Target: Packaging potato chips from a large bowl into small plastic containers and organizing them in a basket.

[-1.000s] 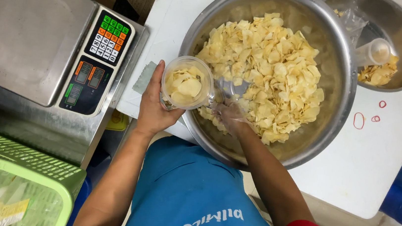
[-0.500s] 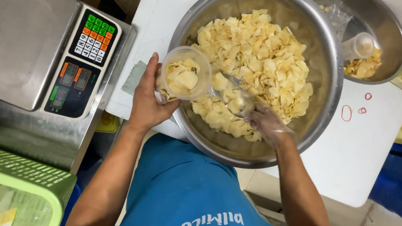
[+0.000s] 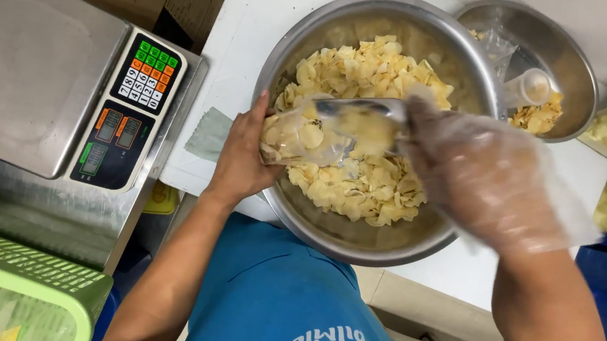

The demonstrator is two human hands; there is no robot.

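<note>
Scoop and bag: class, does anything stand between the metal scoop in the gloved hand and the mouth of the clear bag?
Nothing visible does. The right hand holds the scoop right at the mouth of the bag, which the left hand holds over the bowl of chips.

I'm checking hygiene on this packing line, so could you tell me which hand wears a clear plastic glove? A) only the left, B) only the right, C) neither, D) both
B: the right hand is wrapped in a loose clear glove, while the left hand, holding the bag of chips, is bare.
</note>
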